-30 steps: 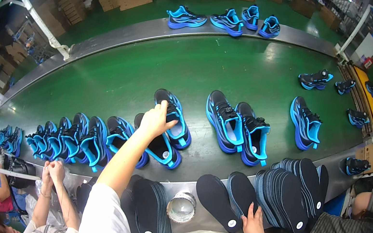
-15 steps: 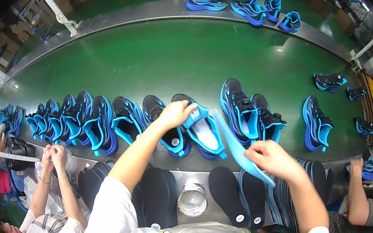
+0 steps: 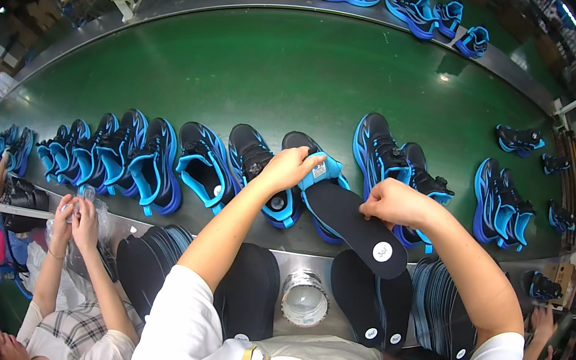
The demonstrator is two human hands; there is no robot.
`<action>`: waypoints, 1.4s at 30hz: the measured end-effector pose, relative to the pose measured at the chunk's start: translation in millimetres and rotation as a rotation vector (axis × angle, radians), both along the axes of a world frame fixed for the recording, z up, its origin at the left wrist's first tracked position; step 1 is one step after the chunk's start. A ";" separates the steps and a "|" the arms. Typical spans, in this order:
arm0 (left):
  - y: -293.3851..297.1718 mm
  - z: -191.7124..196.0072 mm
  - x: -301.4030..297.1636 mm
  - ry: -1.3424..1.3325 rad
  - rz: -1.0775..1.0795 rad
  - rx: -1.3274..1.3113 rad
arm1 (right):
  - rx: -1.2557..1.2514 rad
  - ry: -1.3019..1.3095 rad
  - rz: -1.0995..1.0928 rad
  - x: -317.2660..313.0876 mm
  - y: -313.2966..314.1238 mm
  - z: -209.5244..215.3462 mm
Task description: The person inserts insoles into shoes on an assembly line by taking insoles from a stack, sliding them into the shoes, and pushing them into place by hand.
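My left hand (image 3: 291, 168) grips the tongue of a black and blue sneaker (image 3: 319, 194) near the front edge of the green conveyor belt (image 3: 304, 77). My right hand (image 3: 394, 202) holds a black insole (image 3: 357, 229) by its toe end, its front tucked into the sneaker's opening. The heel of the insole, with a small white round sticker, points toward me. A second sneaker (image 3: 256, 169) of the same kind stands just left of the held one.
More sneakers line the belt: a row at the left (image 3: 118, 160), a pair right of my hands (image 3: 396, 163), others far right (image 3: 499, 202) and at the far edge (image 3: 399, 2). Black insole stacks (image 3: 370, 302) and a tape roll (image 3: 305, 298) lie on the metal ledge. A co-worker's hands (image 3: 75, 218) hold clear plastic at my left.
The sneaker now stands on the belt with my left hand on its tongue. My right hand has turned the insole over and brought its toe into the shoe opening.
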State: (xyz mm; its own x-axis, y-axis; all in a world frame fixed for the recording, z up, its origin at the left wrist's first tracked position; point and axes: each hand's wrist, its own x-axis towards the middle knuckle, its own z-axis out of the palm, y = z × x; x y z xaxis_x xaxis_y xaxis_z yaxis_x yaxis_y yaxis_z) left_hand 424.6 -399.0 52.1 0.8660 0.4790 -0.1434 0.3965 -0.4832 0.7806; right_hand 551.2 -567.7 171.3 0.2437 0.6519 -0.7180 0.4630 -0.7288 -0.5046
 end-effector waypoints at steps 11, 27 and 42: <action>-25.4 11.8 -5.8 -0.137 0.148 0.126 | -0.053 -0.463 0.429 -31.4 -36.3 -4.2; -32.7 0.7 -2.9 -0.179 0.322 -0.253 | 0.352 -0.227 0.197 -14.1 -32.8 -1.4; -38.4 -4.0 -3.0 -0.231 0.376 -0.306 | 0.090 0.029 -0.124 -3.4 -71.0 11.9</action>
State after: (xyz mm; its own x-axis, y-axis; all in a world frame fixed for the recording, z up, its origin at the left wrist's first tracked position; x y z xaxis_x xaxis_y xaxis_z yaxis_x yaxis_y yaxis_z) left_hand 421.6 -437.3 48.1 0.6680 0.7286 -0.1511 0.2997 -0.0775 0.9509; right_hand 547.8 -638.7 183.2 0.3069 0.6801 -0.6658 0.3565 -0.7307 -0.5822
